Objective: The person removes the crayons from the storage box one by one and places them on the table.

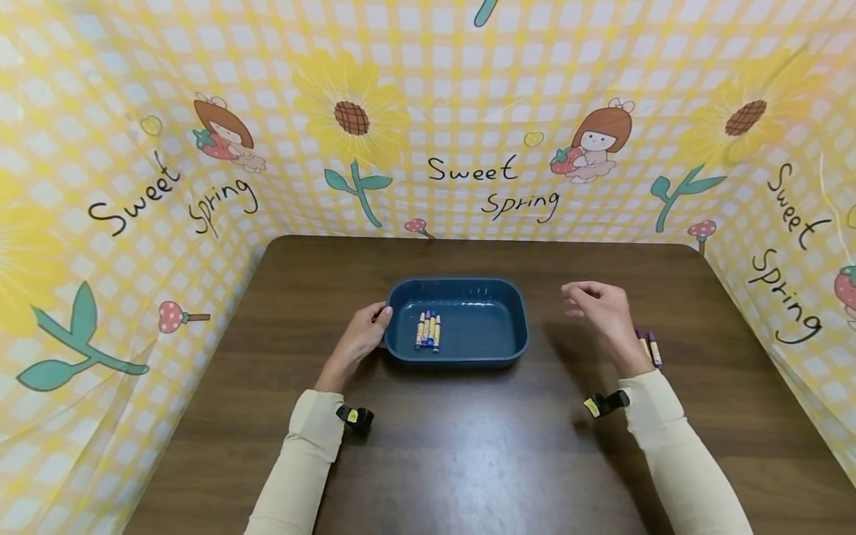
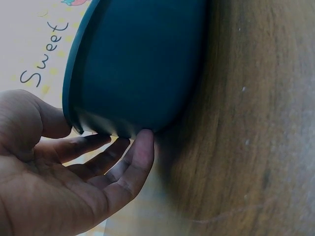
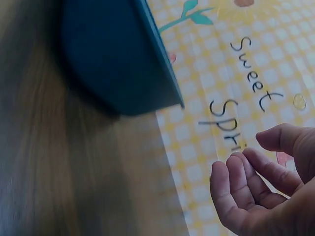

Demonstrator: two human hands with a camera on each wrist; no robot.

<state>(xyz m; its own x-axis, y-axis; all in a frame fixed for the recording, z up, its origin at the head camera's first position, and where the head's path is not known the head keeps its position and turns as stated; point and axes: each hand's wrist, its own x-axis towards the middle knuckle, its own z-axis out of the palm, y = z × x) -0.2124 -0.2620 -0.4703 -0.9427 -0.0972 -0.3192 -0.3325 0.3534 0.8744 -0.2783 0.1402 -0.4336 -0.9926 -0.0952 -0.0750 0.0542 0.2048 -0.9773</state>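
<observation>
Steadying the blue tray [image 1: 468, 355] at its left end, our left hand [image 1: 363, 336] rests in the lower middle of the head view, its grip spread and relaxed; the left wrist view shows straight fingers [image 2: 140, 152] touching the base of the tray wall, not curled round it. Our right hand [image 1: 602, 312] hovers right of centre, well apart from the tray, its grip loosely curled and holding nothing, as the right wrist view confirms [image 3: 266, 187]. Just beside that wrist, two loose crayons [image 1: 650, 346] lie on the surface [image 1: 468, 461], partly hidden by the hand. Inside the tray, toward its left half, a small row of crayons [image 1: 428, 331] lies side by side. We judge the gathering to be between pieces: some are already in, two are still out, and the next move would call for the right hand to drop back and pinch one of the loose pair while the left keeps the tray from sliding. The dark wood surface runs back to a yellow checked cloth [image 1: 468, 111] printed with sunflowers and "Sweet Spring", filling the upper frame and both sides.
</observation>
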